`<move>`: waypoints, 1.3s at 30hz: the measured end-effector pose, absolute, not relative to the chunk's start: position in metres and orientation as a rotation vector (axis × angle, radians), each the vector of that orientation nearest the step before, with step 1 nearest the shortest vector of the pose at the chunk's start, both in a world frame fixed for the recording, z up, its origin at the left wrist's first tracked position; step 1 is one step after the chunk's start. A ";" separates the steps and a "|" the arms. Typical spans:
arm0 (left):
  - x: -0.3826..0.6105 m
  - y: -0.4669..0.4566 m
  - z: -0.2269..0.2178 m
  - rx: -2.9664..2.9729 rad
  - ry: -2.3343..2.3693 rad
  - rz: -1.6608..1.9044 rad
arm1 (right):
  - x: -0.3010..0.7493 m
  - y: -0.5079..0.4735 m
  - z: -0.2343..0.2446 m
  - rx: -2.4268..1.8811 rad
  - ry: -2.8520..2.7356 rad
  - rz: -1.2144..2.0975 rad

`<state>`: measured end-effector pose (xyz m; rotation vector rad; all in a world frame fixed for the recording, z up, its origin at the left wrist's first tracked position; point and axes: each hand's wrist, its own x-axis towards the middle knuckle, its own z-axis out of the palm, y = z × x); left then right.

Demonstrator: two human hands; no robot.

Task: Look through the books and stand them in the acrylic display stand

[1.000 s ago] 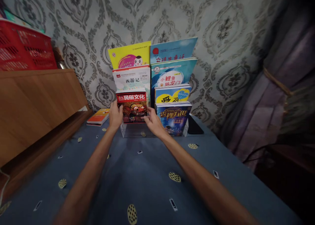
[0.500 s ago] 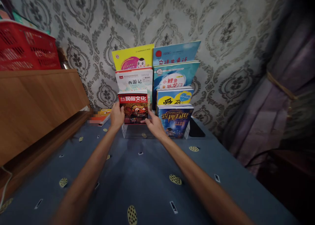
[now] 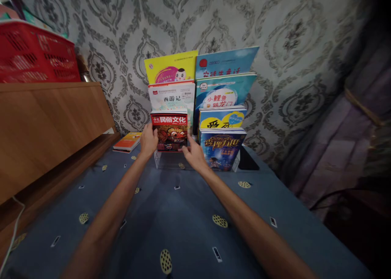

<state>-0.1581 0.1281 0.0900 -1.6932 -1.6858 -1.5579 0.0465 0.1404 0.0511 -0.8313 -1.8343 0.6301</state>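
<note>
A clear tiered book rack [image 3: 166, 161] stands against the patterned wall on a blue cloth. A red book with a mask picture [image 3: 171, 129] sits in the rack's lower left tier. My left hand [image 3: 148, 140] grips its left edge, fingers curled round it. On the book's right edge rests my right hand [image 3: 194, 154], thumb and fingers closed against the lower corner. Behind it stand a white book [image 3: 172, 96] and a yellow one [image 3: 171, 67]. The right column holds a dark blue book [image 3: 222, 148] in front of three more.
A wooden headboard [image 3: 45, 124] runs along the left, with a red basket [image 3: 33, 53] on top. An orange book [image 3: 128, 141] lies flat by the rack's left side. A dark flat object [image 3: 249, 161] lies right of the rack. Purple curtains [image 3: 342, 136] hang at the right.
Both hands have stayed on the red book's edges; the book appears settled slightly lower in its tier. The view has shifted a little, so the rack now sits further right.
</note>
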 end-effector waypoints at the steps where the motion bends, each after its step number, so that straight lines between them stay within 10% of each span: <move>1: -0.155 0.126 0.090 -1.687 -1.682 -1.558 | 0.047 0.142 0.049 -0.825 -1.841 0.592; 39: -0.136 0.116 0.126 -1.768 -1.348 -1.049 | 0.046 0.139 0.044 -0.881 -1.914 0.351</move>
